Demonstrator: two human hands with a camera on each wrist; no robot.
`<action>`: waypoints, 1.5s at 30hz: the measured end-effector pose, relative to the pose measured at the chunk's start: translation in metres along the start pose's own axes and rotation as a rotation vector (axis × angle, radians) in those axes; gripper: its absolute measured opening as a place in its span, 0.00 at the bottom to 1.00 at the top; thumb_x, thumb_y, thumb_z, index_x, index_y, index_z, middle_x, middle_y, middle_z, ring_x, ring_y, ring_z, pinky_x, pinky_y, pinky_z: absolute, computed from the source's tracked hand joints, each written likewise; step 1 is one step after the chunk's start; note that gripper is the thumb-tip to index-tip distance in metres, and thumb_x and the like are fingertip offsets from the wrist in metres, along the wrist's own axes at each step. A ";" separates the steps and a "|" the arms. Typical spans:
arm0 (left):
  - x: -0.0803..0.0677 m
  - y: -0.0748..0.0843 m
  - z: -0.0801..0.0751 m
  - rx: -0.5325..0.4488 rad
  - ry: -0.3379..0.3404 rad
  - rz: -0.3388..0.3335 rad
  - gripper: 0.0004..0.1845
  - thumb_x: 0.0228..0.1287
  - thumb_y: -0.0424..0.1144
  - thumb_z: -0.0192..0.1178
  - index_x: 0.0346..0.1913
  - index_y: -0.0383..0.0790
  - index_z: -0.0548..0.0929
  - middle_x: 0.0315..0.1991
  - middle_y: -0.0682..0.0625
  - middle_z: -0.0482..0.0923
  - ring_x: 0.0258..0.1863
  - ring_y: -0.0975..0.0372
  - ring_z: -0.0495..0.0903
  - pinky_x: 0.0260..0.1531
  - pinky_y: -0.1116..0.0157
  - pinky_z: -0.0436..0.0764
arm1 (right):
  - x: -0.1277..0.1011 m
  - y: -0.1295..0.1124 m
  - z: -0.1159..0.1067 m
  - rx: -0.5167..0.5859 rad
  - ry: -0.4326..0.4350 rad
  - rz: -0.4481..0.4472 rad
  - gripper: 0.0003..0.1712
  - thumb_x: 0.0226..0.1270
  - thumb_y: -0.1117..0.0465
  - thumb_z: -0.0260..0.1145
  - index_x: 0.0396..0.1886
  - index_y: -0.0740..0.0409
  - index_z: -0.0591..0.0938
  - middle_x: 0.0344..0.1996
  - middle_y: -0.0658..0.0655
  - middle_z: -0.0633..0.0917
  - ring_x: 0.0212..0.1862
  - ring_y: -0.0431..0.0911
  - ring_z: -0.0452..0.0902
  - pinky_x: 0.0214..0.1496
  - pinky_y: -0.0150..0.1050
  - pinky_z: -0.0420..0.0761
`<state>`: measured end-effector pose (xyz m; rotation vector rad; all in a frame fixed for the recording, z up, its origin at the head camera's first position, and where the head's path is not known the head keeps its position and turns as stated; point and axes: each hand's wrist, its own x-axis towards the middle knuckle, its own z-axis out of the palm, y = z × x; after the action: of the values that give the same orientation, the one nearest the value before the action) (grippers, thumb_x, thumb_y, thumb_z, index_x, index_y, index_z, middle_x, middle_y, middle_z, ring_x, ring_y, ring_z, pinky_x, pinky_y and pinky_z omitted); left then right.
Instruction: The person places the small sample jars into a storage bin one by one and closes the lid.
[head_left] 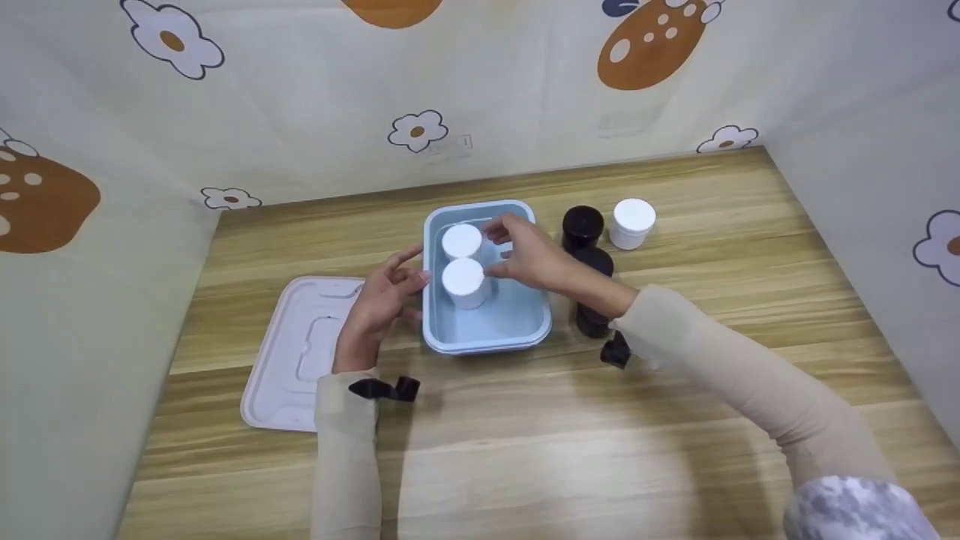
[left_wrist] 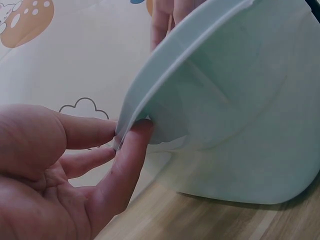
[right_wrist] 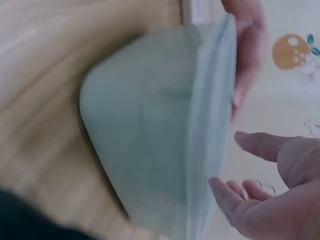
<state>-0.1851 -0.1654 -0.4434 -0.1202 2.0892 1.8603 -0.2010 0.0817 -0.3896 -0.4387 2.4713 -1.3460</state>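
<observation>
A pale lid [head_left: 281, 360] lies near the table's [head_left: 525, 450] left edge. Fingers spread, the left hand [head_left: 379, 304] touches the blue tub's [head_left: 495, 322] left rim; inside, two white jars [head_left: 465, 279] stand beside the right hand's [head_left: 534, 255] parted fingers. Past the right rim stand black jars [head_left: 583, 223] and another white jar [head_left: 632, 219].

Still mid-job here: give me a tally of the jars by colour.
White jars: 3 (two in the blue tub, one on the table)
Black jars: at least 2; the right forearm hides part of the group
Total: at least 5
</observation>
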 end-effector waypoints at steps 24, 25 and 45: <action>0.000 -0.002 -0.001 0.014 0.010 0.005 0.31 0.71 0.38 0.62 0.74 0.49 0.67 0.48 0.44 0.81 0.42 0.60 0.85 0.24 0.62 0.88 | -0.043 0.066 -0.094 0.021 0.169 -0.077 0.30 0.61 0.64 0.74 0.63 0.64 0.77 0.61 0.65 0.81 0.60 0.60 0.78 0.66 0.53 0.78; 0.000 -0.002 -0.001 0.016 0.008 0.005 0.31 0.71 0.38 0.62 0.74 0.48 0.67 0.48 0.44 0.81 0.43 0.59 0.85 0.24 0.62 0.88 | -0.044 0.070 -0.098 0.016 0.179 -0.084 0.30 0.61 0.64 0.74 0.63 0.64 0.77 0.61 0.65 0.81 0.60 0.59 0.77 0.67 0.53 0.77; -0.001 -0.002 -0.002 0.010 -0.011 -0.004 0.31 0.70 0.39 0.63 0.74 0.53 0.67 0.53 0.42 0.80 0.48 0.56 0.84 0.28 0.61 0.88 | -0.043 0.154 -0.126 0.010 0.372 -0.037 0.41 0.54 0.67 0.78 0.69 0.65 0.72 0.70 0.67 0.69 0.74 0.61 0.59 0.76 0.65 0.58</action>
<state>-0.1838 -0.1676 -0.4448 -0.1120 2.0890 1.8442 -0.2305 0.2740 -0.4496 -0.2495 2.7583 -1.5768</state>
